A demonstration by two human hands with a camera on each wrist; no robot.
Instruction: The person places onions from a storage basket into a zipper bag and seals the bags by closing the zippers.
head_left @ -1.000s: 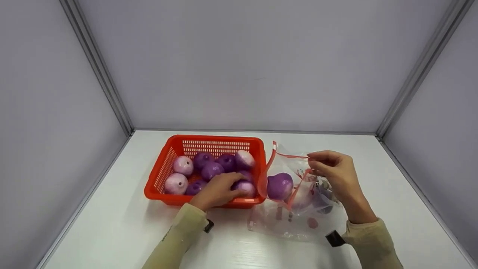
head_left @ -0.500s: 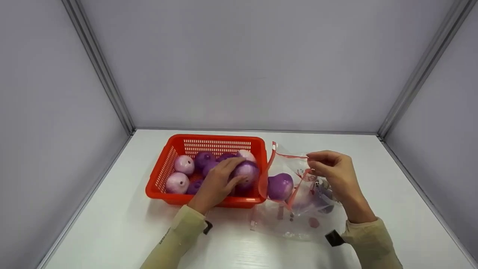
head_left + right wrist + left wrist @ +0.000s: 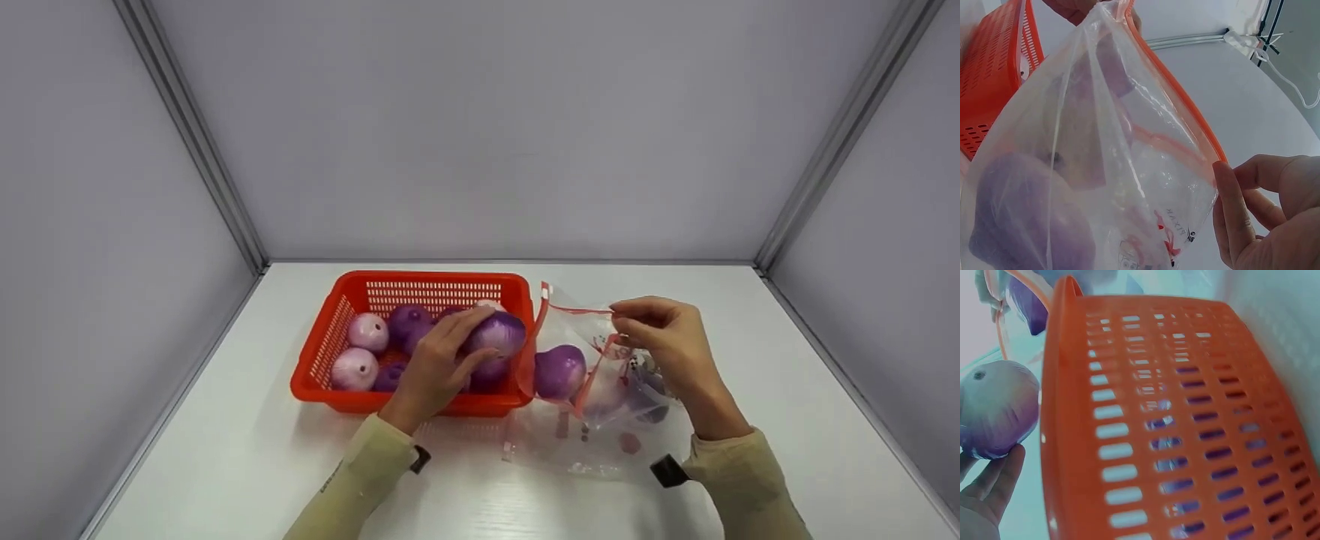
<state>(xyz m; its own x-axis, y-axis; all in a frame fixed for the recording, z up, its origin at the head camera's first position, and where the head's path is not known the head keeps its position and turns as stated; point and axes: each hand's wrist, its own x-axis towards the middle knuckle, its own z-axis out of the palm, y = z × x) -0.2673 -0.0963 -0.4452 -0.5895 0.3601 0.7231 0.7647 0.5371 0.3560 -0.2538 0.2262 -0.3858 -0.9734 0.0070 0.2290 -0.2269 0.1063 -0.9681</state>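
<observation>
My left hand (image 3: 435, 364) grips a purple-and-white onion (image 3: 497, 334) over the right end of the red basket (image 3: 409, 405). In the left wrist view the fingers curl under that onion (image 3: 999, 408), beside the basket's rim (image 3: 1058, 410). My right hand (image 3: 667, 330) pinches the red zip edge of a clear zip bag (image 3: 581, 322) and keeps its mouth spread. A purple onion (image 3: 559, 372) lies in the bag's mouth, and more onions show through the plastic. The right wrist view has my right fingers (image 3: 1233, 208) on the bag's zip edge (image 3: 1185, 104).
Several white and purple onions, such as a pale onion (image 3: 355, 369), lie in the basket. The lower part of the bag (image 3: 592, 450) spreads flat on the white table (image 3: 450, 495). Grey walls (image 3: 480, 150) enclose the table at the back and sides.
My left hand has lifted an onion from the others in the basket's right end and brought it up near the right rim. The right hand has stayed on the bag, shifting slightly left.
</observation>
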